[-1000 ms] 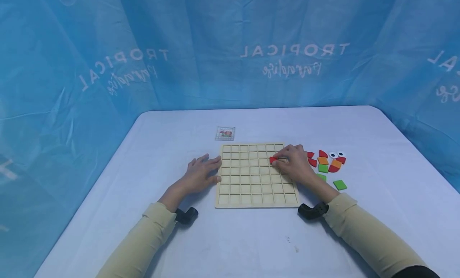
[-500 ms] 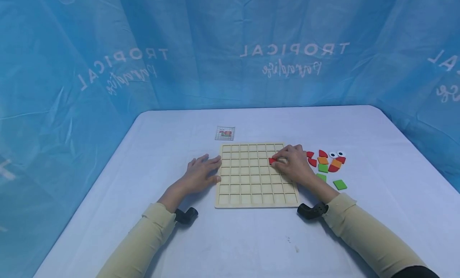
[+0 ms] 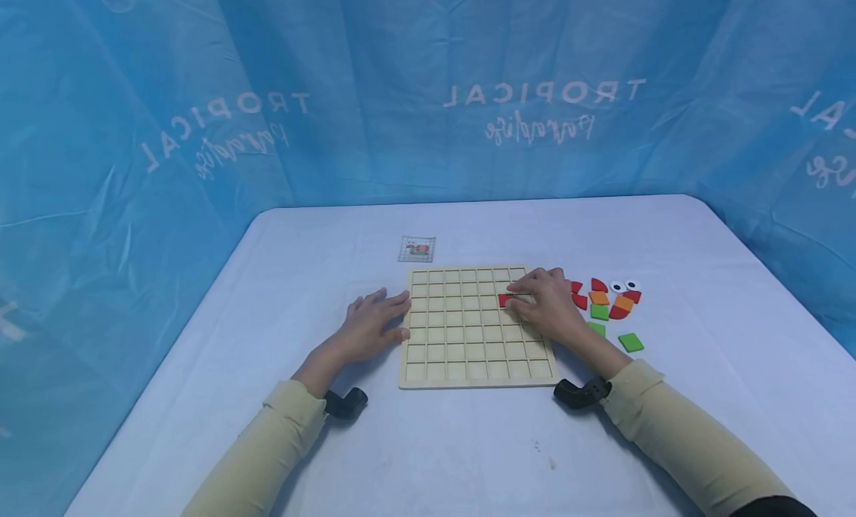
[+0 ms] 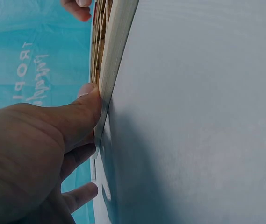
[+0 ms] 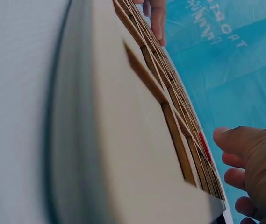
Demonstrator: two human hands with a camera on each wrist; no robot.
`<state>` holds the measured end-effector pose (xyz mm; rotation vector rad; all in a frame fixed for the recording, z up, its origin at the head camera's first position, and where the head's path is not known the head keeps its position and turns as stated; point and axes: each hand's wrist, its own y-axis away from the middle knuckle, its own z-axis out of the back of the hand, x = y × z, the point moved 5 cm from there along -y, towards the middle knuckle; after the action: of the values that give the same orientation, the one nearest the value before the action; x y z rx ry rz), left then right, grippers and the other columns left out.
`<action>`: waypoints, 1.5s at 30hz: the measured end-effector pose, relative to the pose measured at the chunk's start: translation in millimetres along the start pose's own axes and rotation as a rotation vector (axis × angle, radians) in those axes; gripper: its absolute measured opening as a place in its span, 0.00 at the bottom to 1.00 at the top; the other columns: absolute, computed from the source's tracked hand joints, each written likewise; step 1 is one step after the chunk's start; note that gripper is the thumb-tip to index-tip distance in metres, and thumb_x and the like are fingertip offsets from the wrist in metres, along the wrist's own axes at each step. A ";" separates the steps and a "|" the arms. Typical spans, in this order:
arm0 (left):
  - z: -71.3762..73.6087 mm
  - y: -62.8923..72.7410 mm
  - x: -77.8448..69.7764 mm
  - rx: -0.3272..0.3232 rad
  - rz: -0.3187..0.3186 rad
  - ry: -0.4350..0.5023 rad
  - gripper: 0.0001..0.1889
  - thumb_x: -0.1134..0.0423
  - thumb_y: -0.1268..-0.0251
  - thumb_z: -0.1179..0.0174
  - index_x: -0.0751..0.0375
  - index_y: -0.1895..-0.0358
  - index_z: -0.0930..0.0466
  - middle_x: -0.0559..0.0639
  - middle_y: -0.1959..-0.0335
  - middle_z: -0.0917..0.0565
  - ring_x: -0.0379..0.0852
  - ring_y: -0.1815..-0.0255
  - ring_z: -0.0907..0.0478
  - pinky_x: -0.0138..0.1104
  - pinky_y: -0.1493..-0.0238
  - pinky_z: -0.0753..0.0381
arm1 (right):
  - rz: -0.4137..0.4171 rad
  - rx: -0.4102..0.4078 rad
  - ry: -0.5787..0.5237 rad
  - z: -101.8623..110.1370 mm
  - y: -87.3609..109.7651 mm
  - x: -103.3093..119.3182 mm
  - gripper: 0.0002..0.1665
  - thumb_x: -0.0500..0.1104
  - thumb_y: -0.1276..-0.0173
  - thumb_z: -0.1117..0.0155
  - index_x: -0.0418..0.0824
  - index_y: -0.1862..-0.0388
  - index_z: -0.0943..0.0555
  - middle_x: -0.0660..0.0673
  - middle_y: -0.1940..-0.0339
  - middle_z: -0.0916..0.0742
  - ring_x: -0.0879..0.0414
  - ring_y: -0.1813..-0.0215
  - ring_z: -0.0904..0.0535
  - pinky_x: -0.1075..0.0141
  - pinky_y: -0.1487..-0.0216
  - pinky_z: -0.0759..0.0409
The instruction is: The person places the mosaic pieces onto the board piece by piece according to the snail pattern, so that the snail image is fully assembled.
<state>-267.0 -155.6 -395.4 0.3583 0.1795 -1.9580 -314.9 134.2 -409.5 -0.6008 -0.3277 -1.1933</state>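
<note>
Person at a worktop (image 3: 468,454) under white cloth, two bare hands out. Pale grid board (image 3: 466,379) lies flat between them. Red tile (image 3: 503,301) is on the board, third row from the far side, looks like second column from the right; part of it is hidden by fingers.

Right hand (image 3: 550,301) is over the board's right part, thumb and index tips at the red tile, a small gap between those tips. Grip narrow, fingers loosely bent; whether the tips touch the tile, cannot tell. Right wrist view: tile sits down in the grid, thumb just beside it.

Left hand (image 3: 368,327) is at the board's left edge, index and thumb tips touching it, fingers spread. Grip wide, holding nothing. Left wrist view: thumb against the board's rim.

Right of the board, loose pieces: red pieces (image 3: 620,313), two orange pieces (image 3: 599,298), green squares (image 3: 631,342), and two white eye discs (image 3: 631,285) with black centers. One green square is partly hidden behind the right wrist.

Small picture card (image 3: 417,249) lies beyond the board, toward its left corner; red figure on a grid, details too small. Beige sleeves (image 3: 261,450), black wrist mounts (image 3: 346,403). Blue curtain (image 3: 401,49) behind, mirrored white lettering.
</note>
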 end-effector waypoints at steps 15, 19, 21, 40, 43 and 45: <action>-1.4 -1.6 1.6 0.004 -0.002 -0.009 0.31 0.51 0.33 0.45 0.57 0.30 0.37 0.50 0.26 0.39 0.65 0.25 0.50 0.64 0.30 0.53 | -0.108 -0.091 0.045 34.7 6.1 -29.5 0.23 0.48 0.42 0.30 0.40 0.49 0.17 0.37 0.51 0.20 0.41 0.42 0.36 0.47 0.49 0.35; -2.3 -2.1 2.6 0.007 0.004 -0.006 0.31 0.50 0.33 0.45 0.56 0.30 0.38 0.50 0.26 0.39 0.64 0.24 0.50 0.63 0.30 0.54 | -0.176 -0.114 0.063 50.2 10.3 -47.6 0.24 0.48 0.41 0.31 0.40 0.47 0.19 0.36 0.48 0.21 0.39 0.40 0.37 0.45 0.48 0.35; -2.3 -2.2 2.3 0.003 0.003 -0.008 0.30 0.51 0.33 0.45 0.57 0.30 0.38 0.50 0.26 0.39 0.64 0.25 0.50 0.64 0.30 0.53 | -0.207 -0.121 0.071 58.0 12.5 -56.8 0.24 0.47 0.40 0.32 0.39 0.47 0.19 0.34 0.47 0.22 0.38 0.40 0.38 0.45 0.48 0.37; -3.1 -1.9 3.0 0.007 0.009 -0.006 0.31 0.51 0.33 0.45 0.57 0.30 0.38 0.50 0.26 0.39 0.64 0.25 0.50 0.63 0.30 0.54 | -0.257 -0.105 0.152 72.7 20.7 -92.8 0.21 0.45 0.37 0.35 0.35 0.48 0.19 0.31 0.49 0.24 0.34 0.42 0.39 0.40 0.46 0.41; -2.7 -1.6 2.7 0.008 0.008 -0.008 0.31 0.51 0.33 0.45 0.57 0.30 0.38 0.50 0.26 0.40 0.64 0.24 0.50 0.63 0.30 0.54 | -0.245 -0.099 0.149 71.8 23.7 -91.2 0.22 0.46 0.39 0.33 0.36 0.49 0.19 0.31 0.49 0.23 0.35 0.42 0.39 0.41 0.47 0.39; -1.9 -1.4 2.4 0.008 0.010 -0.004 0.31 0.51 0.33 0.45 0.57 0.30 0.38 0.50 0.26 0.40 0.63 0.24 0.50 0.63 0.29 0.54 | -0.235 -0.095 0.144 71.3 26.1 -89.7 0.22 0.47 0.40 0.32 0.36 0.50 0.18 0.32 0.50 0.23 0.35 0.41 0.39 0.41 0.47 0.39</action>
<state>-268.8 -156.5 -398.0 0.3596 0.1667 -1.9498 -316.5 251.7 -407.6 -0.5659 -0.2239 -1.4769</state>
